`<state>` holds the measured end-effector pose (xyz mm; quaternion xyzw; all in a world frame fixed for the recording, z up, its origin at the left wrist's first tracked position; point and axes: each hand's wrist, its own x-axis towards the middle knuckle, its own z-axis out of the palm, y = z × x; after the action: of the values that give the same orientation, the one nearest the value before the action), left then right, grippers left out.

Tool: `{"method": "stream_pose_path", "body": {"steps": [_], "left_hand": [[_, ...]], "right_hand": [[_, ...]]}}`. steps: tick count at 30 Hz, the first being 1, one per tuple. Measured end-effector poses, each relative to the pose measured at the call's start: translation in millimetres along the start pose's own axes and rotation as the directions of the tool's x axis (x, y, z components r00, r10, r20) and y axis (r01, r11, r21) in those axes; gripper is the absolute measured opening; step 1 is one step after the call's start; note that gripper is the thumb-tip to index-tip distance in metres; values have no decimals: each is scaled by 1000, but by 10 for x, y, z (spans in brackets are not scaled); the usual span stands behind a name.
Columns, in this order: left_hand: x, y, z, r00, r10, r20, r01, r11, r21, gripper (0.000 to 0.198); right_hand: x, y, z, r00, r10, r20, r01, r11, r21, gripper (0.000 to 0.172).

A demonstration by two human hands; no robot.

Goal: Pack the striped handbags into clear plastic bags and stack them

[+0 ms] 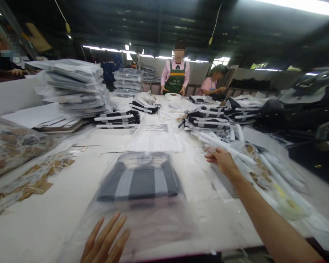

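Note:
Before me on the white table lies a clear plastic bag (153,224). Inside it is a folded dark item with light grey stripes (142,182), its exact kind not plain through the film. My left hand (106,239) is open, its fingers spread at the near left part of the bag; whether it presses on the film is hard to tell. Reaching out to the right, my right hand (220,159) has its fingers pinched together beside a heap of white rolled tubes (241,155). Something small and pale shows at its fingertips, too blurred to name.
Tall stacks of bagged goods (76,84) stand at the back left. Tags with strings (41,175) lie on the left, a tape roll (290,208) on the right. Folded striped pieces (208,118) are piled farther back. A person in a green apron (177,78) stands across the table.

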<state>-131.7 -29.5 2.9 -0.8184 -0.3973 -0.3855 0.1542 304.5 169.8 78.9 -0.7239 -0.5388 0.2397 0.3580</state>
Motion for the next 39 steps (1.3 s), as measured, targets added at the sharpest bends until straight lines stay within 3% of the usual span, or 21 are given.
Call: {"method": "stream_pose_path", "body": {"steps": [2, 4, 6, 8, 9, 10, 11, 13, 14, 16, 19, 23, 25, 26, 28, 30, 31, 33, 37, 39], "left_hand": [[88, 15, -60, 996, 69, 49, -68, 998, -9, 30], [169, 48, -92, 995, 87, 52, -86, 996, -17, 28], [192, 97, -88, 998, 36, 48, -34, 998, -44, 19], [143, 135, -56, 995, 14, 95, -10, 999, -45, 23], [101, 139, -37, 992, 12, 125, -9, 1000, -23, 26], [58, 132, -20, 990, 7, 143, -9, 1000, 9, 26], [25, 115, -9, 989, 5, 146, -11, 999, 40, 23], [19, 59, -13, 993, 0, 114, -10, 997, 82, 20], [54, 29, -30, 996, -1, 92, -7, 996, 87, 19], [192, -18, -93, 999, -6, 48, 3, 998, 66, 17], [470, -28, -244, 998, -57, -20, 57, 998, 8, 13], [684, 61, -430, 992, -66, -104, 61, 997, -51, 16], [686, 120, -466, 991, -49, -121, 39, 996, -79, 17], [667, 141, -466, 992, -42, -121, 31, 996, -89, 17], [604, 149, -432, 994, -43, -100, 36, 997, -71, 14], [525, 94, -364, 996, -75, -41, 76, 997, 26, 20], [483, 44, -321, 994, -105, 1, 104, 990, 93, 31], [407, -85, -225, 983, -168, 73, 150, 967, 207, 48], [340, -330, -74, 971, -215, 105, 186, 953, 237, 26], [374, -396, -68, 958, -262, 119, 235, 951, 200, 17]], "right_hand": [[-356, -85, -77, 1000, 12, 24, -20, 928, 371, 22], [-778, -201, -93, 997, 11, 78, -63, 706, 705, 18], [-1257, -336, -51, 988, -38, 151, -105, 558, 823, 22], [-1763, -466, 45, 947, -150, 282, -153, 562, 813, 24], [-2010, -518, 113, 891, -237, 388, -180, 599, 780, 23], [-2243, -557, 198, 796, -335, 504, -188, 655, 732, 23], [-2455, -582, 302, 670, -430, 606, -154, 718, 679, 22], [-2798, -590, 570, 435, -575, 693, 68, 788, 611, 18], [-2922, -582, 731, 364, -637, 679, 235, 769, 595, 19], [-3070, -574, 1075, 304, -760, 574, 576, 627, 525, 19], [-3039, -677, 1531, 275, -877, 395, 856, 410, 314, 17], [-2614, -1019, 1907, 338, -924, 180, 930, 357, 85, 31], [-2325, -1184, 2033, 425, -896, 126, 905, 419, -72, 33], [-2190, -1247, 2082, 492, -860, 134, 867, 470, -163, 34], [-1984, -1320, 2144, 629, -750, 202, 766, 555, -325, 37], [-1907, -1310, 2144, 702, -665, 253, 701, 586, -406, 40], [-1922, -1274, 2120, 699, -664, 264, 705, 579, -411, 40], [-2042, -1153, 2039, 636, -731, 247, 759, 534, -374, 41], [-2437, -854, 1844, 438, -884, 162, 888, 397, -233, 49], [-2613, -767, 1793, 314, -933, 173, 948, 299, -108, 52]]}}
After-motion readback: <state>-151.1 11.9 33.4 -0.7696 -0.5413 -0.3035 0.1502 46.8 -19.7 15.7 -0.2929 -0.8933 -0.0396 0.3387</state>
